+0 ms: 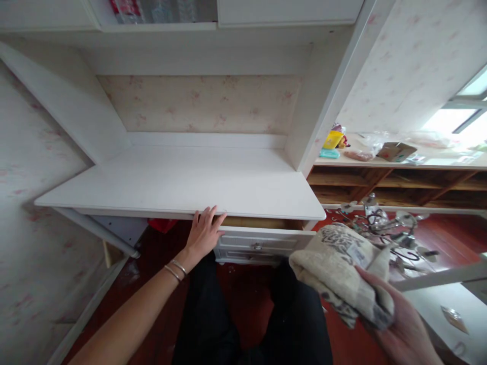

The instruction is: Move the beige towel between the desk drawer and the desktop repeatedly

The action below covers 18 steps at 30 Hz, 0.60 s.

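Observation:
A folded beige cloth (335,258) with dark printed patterns and a pale label lies in my right hand (395,309), which is closed around its lower right side. My left hand (206,230) rests at the front edge of the white desk (205,177), with its fingers spread across the left end of a drawer (262,234). Two bangles circle the left wrist. The drawer is pulled out a little, and a strip of its inside shows under the desktop. A small knob sits on its front.
Overhead is a shelf (160,25) holding plastic bottles. To the right, a metal chandelier (391,228) with glass parts lies on the red floor (452,233), before a low wooden shelf unit (380,185). A yellow container (333,139) and a cardboard box (395,151) stand on that unit.

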{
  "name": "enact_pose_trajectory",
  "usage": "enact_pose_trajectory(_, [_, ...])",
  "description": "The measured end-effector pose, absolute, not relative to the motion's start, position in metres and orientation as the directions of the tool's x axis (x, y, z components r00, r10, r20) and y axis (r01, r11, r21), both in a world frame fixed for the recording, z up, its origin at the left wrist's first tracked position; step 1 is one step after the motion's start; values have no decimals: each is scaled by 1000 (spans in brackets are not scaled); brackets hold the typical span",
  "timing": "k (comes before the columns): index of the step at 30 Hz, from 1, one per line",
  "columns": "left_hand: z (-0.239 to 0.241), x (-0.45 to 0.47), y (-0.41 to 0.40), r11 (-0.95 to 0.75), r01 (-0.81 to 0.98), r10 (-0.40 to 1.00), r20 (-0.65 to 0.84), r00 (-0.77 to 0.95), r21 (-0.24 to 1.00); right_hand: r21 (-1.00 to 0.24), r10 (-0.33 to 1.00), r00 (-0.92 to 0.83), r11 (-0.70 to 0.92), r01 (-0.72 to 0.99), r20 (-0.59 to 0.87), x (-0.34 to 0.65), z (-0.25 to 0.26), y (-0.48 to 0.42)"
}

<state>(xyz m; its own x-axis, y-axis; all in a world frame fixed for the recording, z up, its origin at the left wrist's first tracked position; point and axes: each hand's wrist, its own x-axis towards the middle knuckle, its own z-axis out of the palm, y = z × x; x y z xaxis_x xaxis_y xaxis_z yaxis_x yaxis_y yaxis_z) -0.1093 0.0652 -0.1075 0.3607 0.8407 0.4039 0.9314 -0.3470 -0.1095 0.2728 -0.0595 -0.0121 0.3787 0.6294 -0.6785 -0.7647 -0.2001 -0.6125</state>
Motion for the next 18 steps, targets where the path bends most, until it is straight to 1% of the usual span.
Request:
enact_pose_trajectory(2, [-104, -107, 81, -348, 927, 835, 402, 375, -142, -575, 644, 315, -241, -782, -697, 264, -31, -55])
enact_pose_trajectory(6, [-103, -102, 112, -343, 925, 852, 360, 381, -166, -474, 672, 189, -270, -838, -716, 250, -74, -33])
enact_pose_trajectory(12, [-108, -96, 128, -350, 924, 886, 264, 381, -155, -514, 654, 261, -228, -827, -710, 229, -133, 14])
enact_pose_trajectory(14, [-100, -99, 133, -362, 926, 906, 195, 376, -105, -501, 649, 245, -243, -831, -721, 221, -146, 29])
enact_pose_trajectory(15, [-94, -103, 138, -382, 922, 910, 151, 387, -59, -490, 649, 235, -244, -837, -724, 218, -150, 37])
enact_pose_trajectory(17, [-82, -116, 151, -415, 907, 908, 98, 408, 68, -467, 655, 220, -229, -854, -723, 211, -158, 51])
enact_pose_trajectory(18, [-77, -125, 158, -416, 898, 909, 109, 403, 145, -455, 651, 218, -219, -863, -727, 208, -162, 58])
